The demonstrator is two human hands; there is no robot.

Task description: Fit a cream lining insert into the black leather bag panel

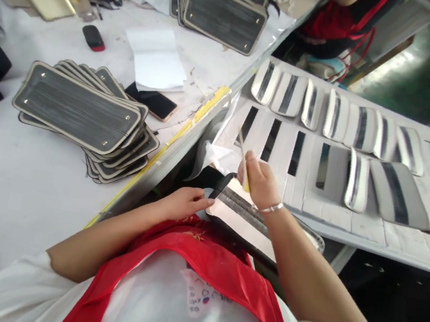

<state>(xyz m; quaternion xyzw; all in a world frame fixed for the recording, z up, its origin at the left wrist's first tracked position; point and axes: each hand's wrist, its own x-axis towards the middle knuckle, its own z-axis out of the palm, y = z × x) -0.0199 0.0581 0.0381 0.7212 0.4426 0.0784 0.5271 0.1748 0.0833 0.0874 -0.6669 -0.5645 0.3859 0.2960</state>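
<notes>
A black, bag-like piece [271, 243] with a pale face and a dark zip-like strip along it lies across my lap, slightly tilted. My left hand [188, 203] grips its left end, thumb on the pale corner; some fingers are hidden beneath. Over its upper part, my right hand [259, 182] is closed around a thin tan stick [242, 146] whose yellow end [246, 181] shows below the fist, close to the pale face. The stick's upper tip points away from me. My right forearm covers part of the piece.
A stack of dark panels [78, 109] and a phone [156, 103] lie on the left table; another stack [224, 13] is farther back. Pale padded pieces [362, 126] line the slotted white board [300, 198] at right. A person in red [334, 24] is beyond.
</notes>
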